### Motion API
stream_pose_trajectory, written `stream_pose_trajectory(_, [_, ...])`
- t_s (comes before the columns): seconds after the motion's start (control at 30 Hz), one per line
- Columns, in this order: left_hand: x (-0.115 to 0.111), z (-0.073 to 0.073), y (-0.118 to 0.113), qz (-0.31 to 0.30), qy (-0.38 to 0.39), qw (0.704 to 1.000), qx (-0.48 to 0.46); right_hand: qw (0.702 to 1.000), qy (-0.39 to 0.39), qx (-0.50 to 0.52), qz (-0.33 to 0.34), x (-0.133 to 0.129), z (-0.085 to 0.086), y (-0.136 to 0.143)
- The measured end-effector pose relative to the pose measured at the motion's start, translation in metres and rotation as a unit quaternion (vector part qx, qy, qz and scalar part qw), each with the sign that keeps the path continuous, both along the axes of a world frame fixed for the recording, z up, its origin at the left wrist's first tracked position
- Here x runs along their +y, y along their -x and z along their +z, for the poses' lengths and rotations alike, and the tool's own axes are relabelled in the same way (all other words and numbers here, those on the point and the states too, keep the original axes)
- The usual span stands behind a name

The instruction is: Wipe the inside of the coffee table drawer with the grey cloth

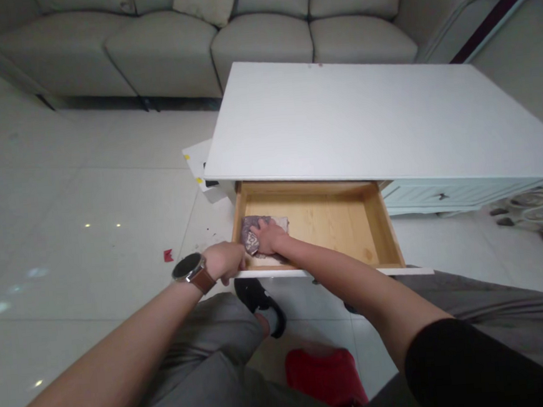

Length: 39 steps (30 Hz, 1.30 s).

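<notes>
Right arm reaching in from the lower right across the front edge of the open drawer (pixel 339 223); right hand (pixel 269 236) palm down, fingers spread over a folded patterned cloth (pixel 251 244), without visibly closing round it; the cloth lies on the drawer floor at the left, close to the side wall; left arm, bearing a watch (pixel 189 269), extended from the lower left; left hand (pixel 228 260) curled at the drawer's front left corner, its grip impossible to tell; bare wood extends from the cloth to the right wall; the white tabletop (pixel 363 121) overhangs the drawer's rear; the right hand covers part of the cloth; the drawer's outer face is mostly out of sight; a red object (pixel 325 375) below is partly hidden by the clothing.
</notes>
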State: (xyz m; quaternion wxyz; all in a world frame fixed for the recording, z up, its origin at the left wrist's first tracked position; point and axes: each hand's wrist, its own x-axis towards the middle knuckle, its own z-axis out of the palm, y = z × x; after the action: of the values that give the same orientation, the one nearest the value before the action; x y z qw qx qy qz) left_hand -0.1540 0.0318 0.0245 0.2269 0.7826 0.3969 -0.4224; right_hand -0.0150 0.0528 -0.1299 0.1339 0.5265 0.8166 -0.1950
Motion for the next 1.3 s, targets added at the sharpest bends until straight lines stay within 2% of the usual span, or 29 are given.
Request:
stream_pose_trajectory(0.07, [-0.001, 0.002, -0.001, 0.002, -0.002, 1.0, 0.0, 0.998, -0.022, 0.049, -0.039, 0.009, 0.002, -0.004])
stream_pose_trajectory(0.13, [-0.002, 0.004, -0.001, 0.006, -0.005, 1.0, -0.004, 0.987, -0.052, 0.101, -0.115, 0.019, 0.004, -0.013])
stream_pose_trajectory(0.23, [-0.003, 0.009, -0.003, 0.01, -0.006, 1.0, -0.007, 0.941, -0.083, 0.179, -0.276, 0.036, 0.007, -0.022])
stream_pose_trajectory(0.3, [-0.003, 0.011, -0.003, 0.01, -0.006, 1.0, -0.006, 0.915, -0.09, 0.245, -0.309, 0.048, 0.008, -0.021])
stream_pose_trajectory(0.43, [-0.003, 0.011, -0.002, 0.01, -0.005, 1.0, -0.006, 0.885, -0.099, 0.374, -0.26, 0.058, 0.006, -0.001])
stream_pose_trajectory(0.57, [-0.003, 0.008, 0.0, 0.012, 0.0, 1.0, -0.005, 0.869, -0.096, 0.425, -0.234, 0.03, 0.004, 0.009])
stream_pose_trajectory(0.63, [-0.003, 0.008, -0.001, 0.011, 0.001, 1.0, -0.007, 0.877, -0.081, 0.442, -0.169, 0.005, 0.005, 0.005])
stream_pose_trajectory(0.7, [-0.003, 0.01, -0.004, 0.004, 0.009, 1.0, -0.005, 0.887, -0.045, 0.455, -0.065, -0.018, 0.008, -0.002])
stream_pose_trajectory(0.77, [-0.003, 0.015, -0.006, -0.009, 0.016, 1.0, -0.001, 0.887, -0.018, 0.461, 0.026, -0.032, 0.01, -0.007])
stream_pose_trajectory(0.8, [-0.003, 0.017, -0.007, -0.016, 0.016, 1.0, 0.001, 0.885, -0.019, 0.462, 0.049, -0.033, 0.012, -0.009])
stream_pose_trajectory(0.83, [-0.003, 0.018, -0.008, -0.022, 0.015, 1.0, 0.003, 0.887, -0.03, 0.458, 0.05, -0.03, 0.013, -0.009])
stream_pose_trajectory(0.9, [-0.002, 0.019, -0.008, -0.031, 0.012, 0.999, 0.005, 0.901, -0.078, 0.428, -0.007, -0.013, 0.017, -0.007])
stream_pose_trajectory(0.97, [-0.002, 0.017, -0.007, -0.037, 0.009, 0.999, 0.003, 0.922, -0.133, 0.351, -0.091, 0.013, 0.025, -0.005])
stream_pose_trajectory(1.03, [-0.001, 0.013, -0.005, -0.034, 0.006, 0.999, -0.002, 0.947, -0.166, 0.243, -0.126, 0.039, 0.034, -0.005])
stream_pose_trajectory(1.1, [-0.001, 0.008, -0.003, -0.024, 0.002, 1.0, -0.008, 0.969, -0.174, 0.153, -0.084, 0.058, 0.044, -0.01])
stream_pose_trajectory(1.17, [0.0, 0.005, -0.001, -0.016, 0.002, 1.0, -0.014, 0.977, -0.184, 0.106, -0.027, 0.067, 0.049, -0.019])
stream_pose_trajectory(1.3, [0.0, 0.006, -0.001, -0.022, 0.002, 1.0, -0.018, 0.977, -0.179, 0.103, 0.049, 0.063, 0.046, -0.054])
